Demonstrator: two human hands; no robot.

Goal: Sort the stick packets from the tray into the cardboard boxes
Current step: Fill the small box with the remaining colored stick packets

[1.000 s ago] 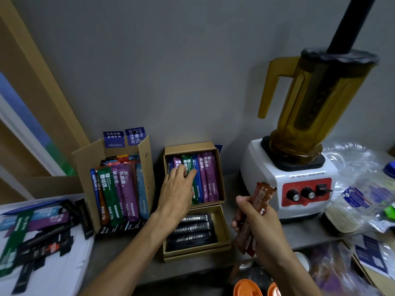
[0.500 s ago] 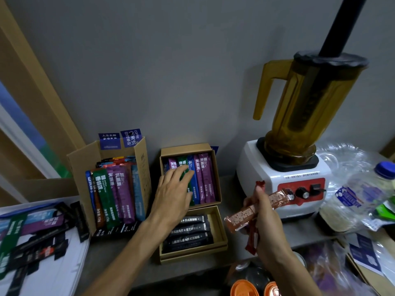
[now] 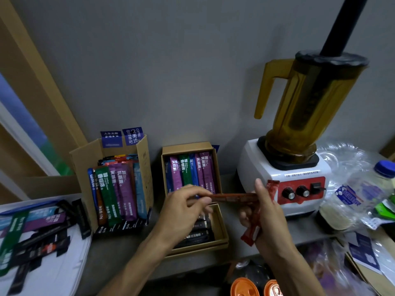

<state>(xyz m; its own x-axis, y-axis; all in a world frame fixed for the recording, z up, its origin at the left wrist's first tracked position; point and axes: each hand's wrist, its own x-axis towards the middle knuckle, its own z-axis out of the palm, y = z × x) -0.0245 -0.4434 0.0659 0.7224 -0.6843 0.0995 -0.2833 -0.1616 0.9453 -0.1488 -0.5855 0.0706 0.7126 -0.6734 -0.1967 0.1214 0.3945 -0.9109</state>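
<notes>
Counter (image 3: 119, 253) layout, left to right
Tray (image 3: 53, 274), tall box (image 3: 85, 163), rear box (image 3: 188, 146) behind front box (image 3: 222, 227), blender (image 3: 256, 167) at right.

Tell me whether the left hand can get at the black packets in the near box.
Likely yes: the near box of black packets lies open under the left hand. Its fingers, though, pinch a red-brown packet and must release it first.

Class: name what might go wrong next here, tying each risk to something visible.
The left hand pinches only the end of the red packet, so it could slip. The right hand grips a bundle that may spill. The box behind shows only purple, green and blue packets; red could be mis-sorted there.
</notes>
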